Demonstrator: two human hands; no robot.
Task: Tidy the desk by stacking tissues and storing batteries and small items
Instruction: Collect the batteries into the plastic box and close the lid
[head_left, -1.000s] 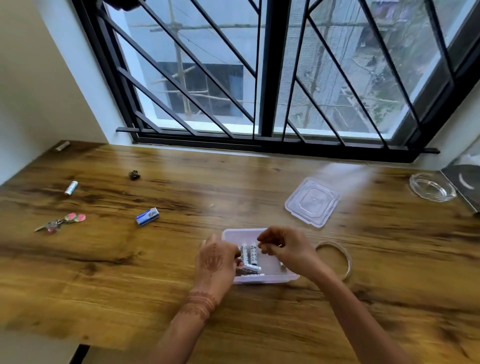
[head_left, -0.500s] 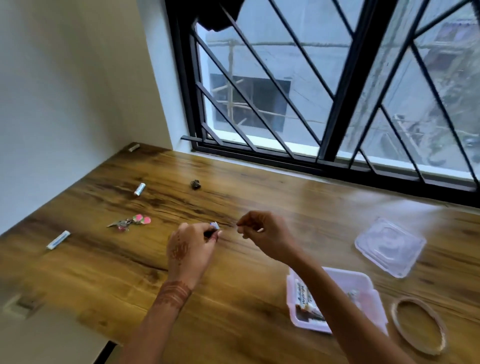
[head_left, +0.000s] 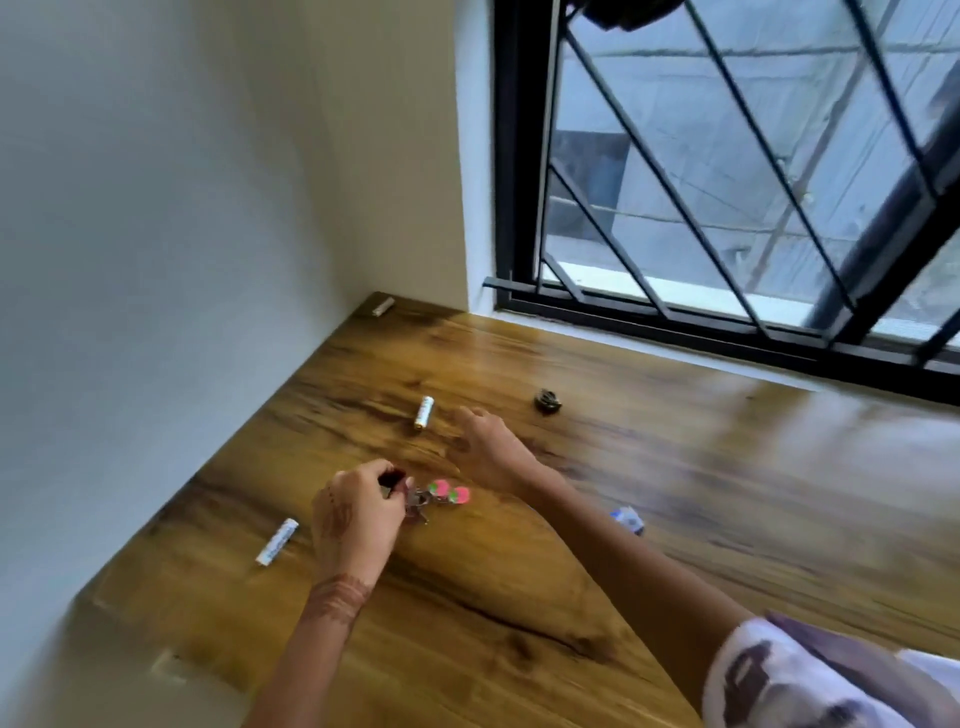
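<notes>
White batteries (head_left: 424, 411) (head_left: 277, 542) flat on desk (head_left: 675, 493) (well apart), pink-tagged keys (head_left: 436, 496) between.

Small items scattered over the tabletop (head_left: 675, 519) in the lower half of the frame.
A battery (head_left: 424, 411) lies at centre, the right hand (head_left: 485, 447) just right of it; a small clump (head_left: 547, 401) sits further right. Below, the left hand (head_left: 358, 519) touches the key bunch (head_left: 434, 499). A second battery (head_left: 277, 541) lies at lower left, a third (head_left: 383, 306) in the far corner, and a small packet (head_left: 627, 519) right of the forearm.
</notes>
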